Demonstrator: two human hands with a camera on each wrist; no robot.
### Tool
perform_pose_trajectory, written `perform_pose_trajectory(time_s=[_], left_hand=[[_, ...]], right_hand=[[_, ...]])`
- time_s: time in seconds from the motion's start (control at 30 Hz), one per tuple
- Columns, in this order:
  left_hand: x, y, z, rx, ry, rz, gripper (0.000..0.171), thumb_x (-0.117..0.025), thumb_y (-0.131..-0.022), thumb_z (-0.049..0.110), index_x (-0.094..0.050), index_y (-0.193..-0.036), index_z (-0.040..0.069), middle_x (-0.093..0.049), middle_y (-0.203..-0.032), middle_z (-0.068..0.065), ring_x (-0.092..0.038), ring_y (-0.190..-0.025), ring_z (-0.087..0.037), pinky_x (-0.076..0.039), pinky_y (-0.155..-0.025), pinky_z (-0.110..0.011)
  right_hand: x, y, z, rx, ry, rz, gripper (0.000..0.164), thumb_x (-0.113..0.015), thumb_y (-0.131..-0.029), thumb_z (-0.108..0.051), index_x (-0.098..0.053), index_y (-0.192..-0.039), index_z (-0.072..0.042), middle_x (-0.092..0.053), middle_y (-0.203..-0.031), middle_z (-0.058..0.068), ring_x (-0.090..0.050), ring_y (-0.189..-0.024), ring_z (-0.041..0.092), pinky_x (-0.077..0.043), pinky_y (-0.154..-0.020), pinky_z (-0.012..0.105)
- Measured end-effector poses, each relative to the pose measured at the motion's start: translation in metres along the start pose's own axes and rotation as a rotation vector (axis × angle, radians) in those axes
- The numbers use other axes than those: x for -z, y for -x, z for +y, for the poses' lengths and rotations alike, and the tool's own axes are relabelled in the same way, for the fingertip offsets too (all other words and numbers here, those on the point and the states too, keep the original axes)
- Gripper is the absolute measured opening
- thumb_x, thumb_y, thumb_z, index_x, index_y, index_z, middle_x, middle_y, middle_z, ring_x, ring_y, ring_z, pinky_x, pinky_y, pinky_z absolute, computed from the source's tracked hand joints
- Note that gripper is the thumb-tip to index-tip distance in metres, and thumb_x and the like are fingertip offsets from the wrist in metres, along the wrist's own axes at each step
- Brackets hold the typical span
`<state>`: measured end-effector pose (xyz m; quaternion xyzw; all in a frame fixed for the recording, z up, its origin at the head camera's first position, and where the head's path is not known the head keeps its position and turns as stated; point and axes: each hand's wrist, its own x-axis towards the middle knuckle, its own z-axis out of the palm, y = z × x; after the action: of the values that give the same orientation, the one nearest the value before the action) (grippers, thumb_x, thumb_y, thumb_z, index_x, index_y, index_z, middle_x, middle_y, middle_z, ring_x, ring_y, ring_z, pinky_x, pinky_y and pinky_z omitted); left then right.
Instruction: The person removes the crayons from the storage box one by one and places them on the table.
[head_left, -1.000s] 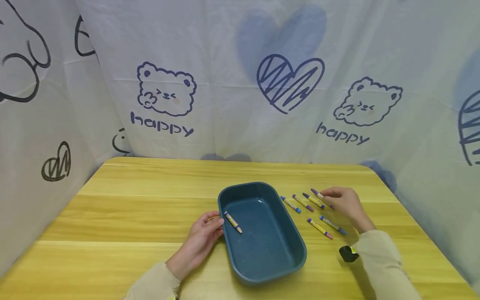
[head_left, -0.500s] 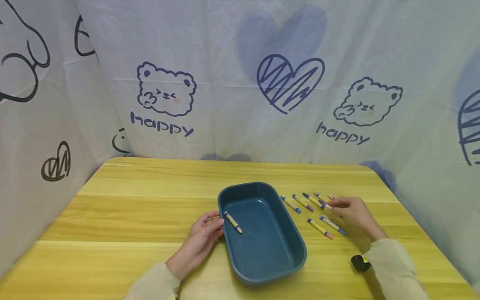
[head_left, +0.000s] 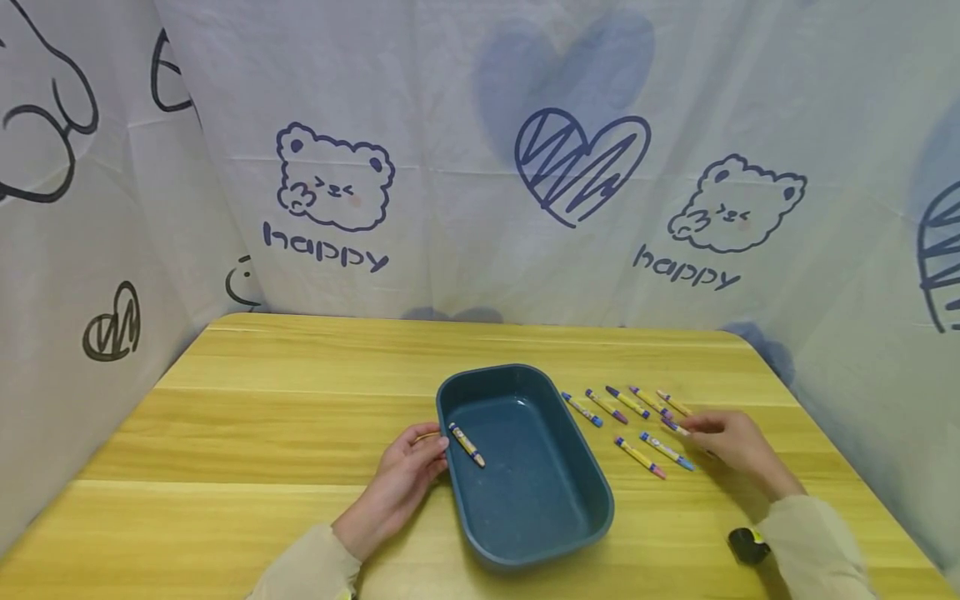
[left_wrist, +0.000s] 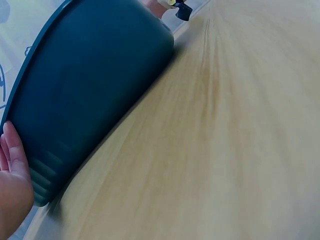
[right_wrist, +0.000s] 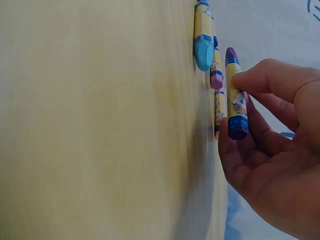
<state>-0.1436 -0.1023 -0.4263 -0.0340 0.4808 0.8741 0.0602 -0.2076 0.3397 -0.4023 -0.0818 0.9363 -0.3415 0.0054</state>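
Observation:
My left hand (head_left: 405, 467) rests against the outer left side of a dark teal plastic bin (head_left: 607, 500), its fingers reaching the rim. The left wrist view shows straight fingers (left_wrist: 15, 147) lying on the bin's outer wall. In the right wrist view, my right hand (right_wrist: 280, 135) pinches a purple crayon (right_wrist: 234, 95) with a yellow wrapper and blue bands. From the head view this crayon (head_left: 672, 426) is partly hidden by the fingers of my right hand (head_left: 735, 442). One pale-tipped crayon (head_left: 467, 445) lies inside the bin near its left wall.
Right of the bin, a row of crayons (head_left: 627, 402) lies slanted on the wooden table (head_left: 300, 400). Nearer me are a pink-tipped crayon (head_left: 639, 457) and a blue-tipped crayon (head_left: 666, 450). A printed cloth (head_left: 450, 167) hangs behind the table.
My right hand has moved right and nearer to me, with a purple crayon in its fingers. Crayons at the right end of the row are now uncovered. My left hand and the bin stay put.

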Motion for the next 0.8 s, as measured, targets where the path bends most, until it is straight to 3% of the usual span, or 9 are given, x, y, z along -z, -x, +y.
perform_pose_trajectory(time_s=[0.33,0.8], left_hand=[[-0.002,0.001,0.001,-0.005,-0.014,0.023,0.02,-0.051,-0.092,-0.009,-0.048,-0.111,-0.002,-0.062,-0.089,-0.004,-0.058,-0.076,-0.01,-0.05,-0.071,-0.02],[-0.004,0.001,0.003,-0.006,-0.006,0.028,0.021,-0.051,-0.092,-0.009,-0.048,-0.113,-0.003,-0.062,-0.09,-0.006,-0.058,-0.077,-0.011,-0.05,-0.071,-0.021]], right_hand=[[0.009,0.006,0.012,-0.059,0.019,-0.036,0.032,-0.069,-0.09,-0.019,-0.067,-0.11,0.006,-0.068,-0.1,0.018,-0.058,-0.074,0.015,-0.05,-0.057,0.03],[0.012,0.004,0.013,-0.061,0.033,-0.089,0.03,-0.067,-0.091,-0.016,-0.065,-0.112,0.007,-0.068,-0.102,0.019,-0.06,-0.082,0.019,-0.05,-0.06,0.032]])
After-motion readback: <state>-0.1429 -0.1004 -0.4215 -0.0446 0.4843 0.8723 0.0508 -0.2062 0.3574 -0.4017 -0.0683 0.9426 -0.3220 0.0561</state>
